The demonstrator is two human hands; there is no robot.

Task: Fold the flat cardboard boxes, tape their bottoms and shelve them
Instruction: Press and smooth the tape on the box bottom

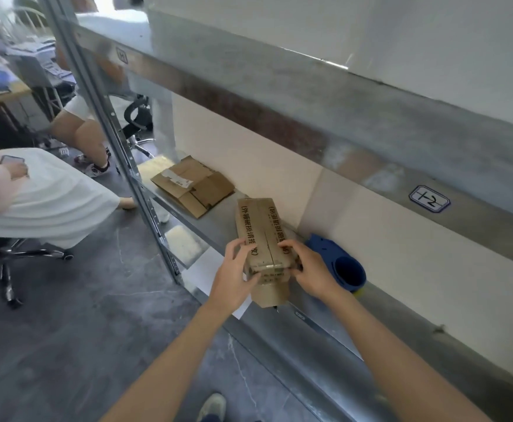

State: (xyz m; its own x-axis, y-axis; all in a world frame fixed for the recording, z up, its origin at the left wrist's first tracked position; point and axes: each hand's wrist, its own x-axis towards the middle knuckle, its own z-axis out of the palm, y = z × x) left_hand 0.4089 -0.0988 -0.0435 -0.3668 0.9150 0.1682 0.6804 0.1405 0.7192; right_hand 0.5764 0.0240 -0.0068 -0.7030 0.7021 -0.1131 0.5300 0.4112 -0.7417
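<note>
Folded box (261, 226) gripped by left hand (233, 278) and right hand (313, 272); blue tape dispenser (346, 266) just beside, flat cardboard (194, 187) beyond.

A folded brown cardboard box (261, 233), black characters along its closed flaps, points lengthwise into the metal shelf (218, 223), gripped at its near end. A flattened box (192, 185) with a torn label lies at its 10 o'clock.
</note>
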